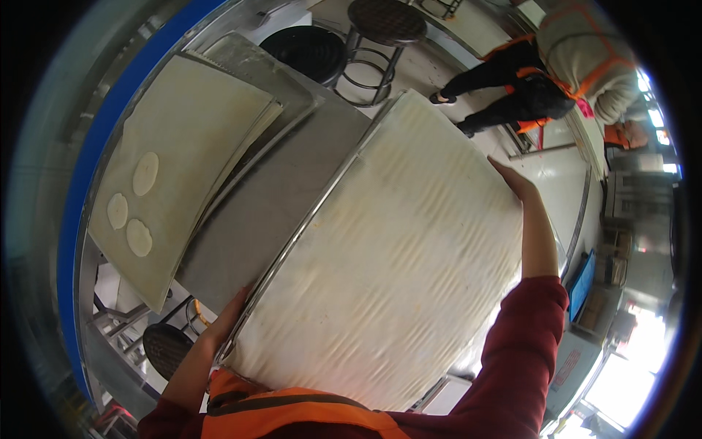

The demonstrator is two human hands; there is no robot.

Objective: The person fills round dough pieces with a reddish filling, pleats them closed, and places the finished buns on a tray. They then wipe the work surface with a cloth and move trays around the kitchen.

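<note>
A large rectangular tray, covered with a whitish, rippled sheet, slants across the middle in front of my body. A thin metal rim shows along its left side. Near the lower part of that rim, my left hand grips the tray, its fingers mostly hidden behind the edge. My right arm reaches around the far right side, where my right hand holds the edge with its fingers bent over it. To the left, three flat dough rounds lie on a stack of pale sheets.
A grey metal surface lies between the stack and the tray. Beyond are a dark round stool and a black round seat. Another dark stool stands at lower left. A person bends at upper right. A blue rim curves along the left.
</note>
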